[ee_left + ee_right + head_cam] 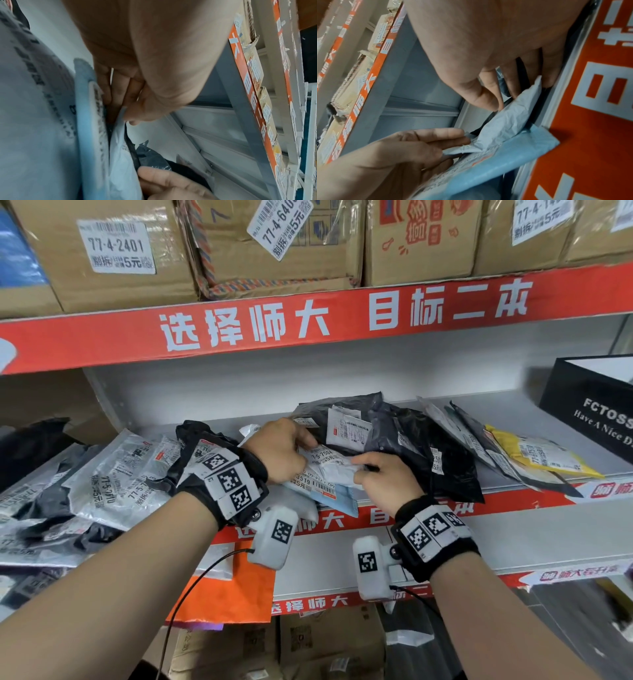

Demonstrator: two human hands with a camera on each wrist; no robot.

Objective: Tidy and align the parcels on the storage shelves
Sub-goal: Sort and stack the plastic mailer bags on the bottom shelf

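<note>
A crumpled white parcel lies on a light blue parcel at the front of the middle shelf. My left hand pinches the white parcel's left end, thumb on top. My right hand grips its right end. In the left wrist view the thumb and fingers close on the white parcel, beside the blue parcel. In the right wrist view my right hand holds the white parcel over the blue parcel. Black bags lie just behind.
Grey and black parcels are piled at the left. Slanted mailers and a yellow parcel lean at the right beside a black box. Cardboard boxes fill the upper shelf. An orange parcel lies on the lower shelf.
</note>
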